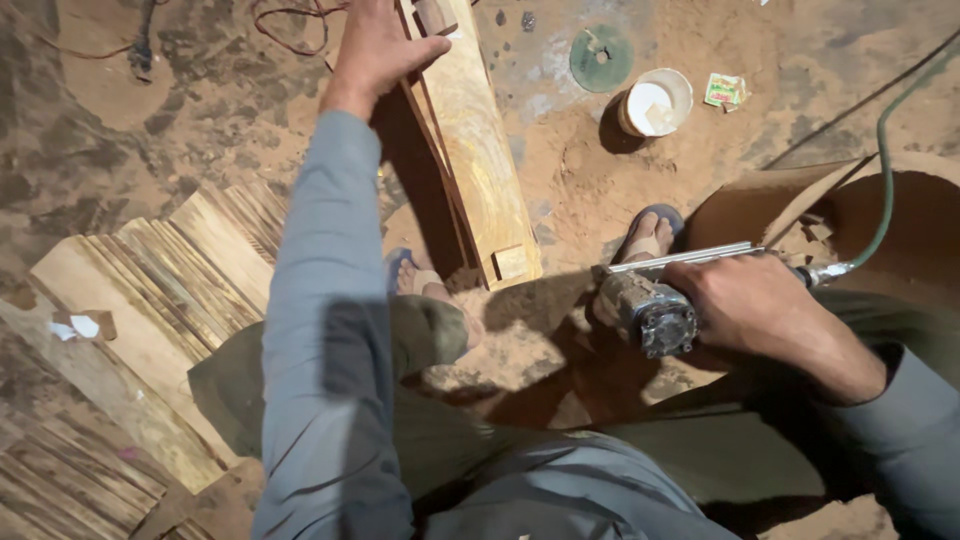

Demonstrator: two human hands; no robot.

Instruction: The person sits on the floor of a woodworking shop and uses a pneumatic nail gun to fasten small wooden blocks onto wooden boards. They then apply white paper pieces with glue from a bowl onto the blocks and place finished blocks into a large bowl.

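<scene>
Standing right over a long wooden plank [478,150], which is lying on sawdusty ground and running from the top of the view down toward the feet. Gripping the plank's upper left edge with the left hand [375,48], fingers wrapped over the top face, arm stretched straight out. Holding a pneumatic nail gun [650,305] in the right hand [755,305], fist clenched tight around the handle, just off the plank's lower right end and not touching it. Green air hose [884,170] trailing off the tool, curving up well right of the plank. Sandalled feet planted either side of the plank's near end, so pretty tight down there. Getting a small wooden block [510,262] sitting on the plank near its bottom edge. Seeing open sandy floor right of the plank, with just a white bucket [655,102] and a green disc [601,58] near the top. Looking more crowded left of the plank, with a stack of boards [160,280] fanned out there.
</scene>
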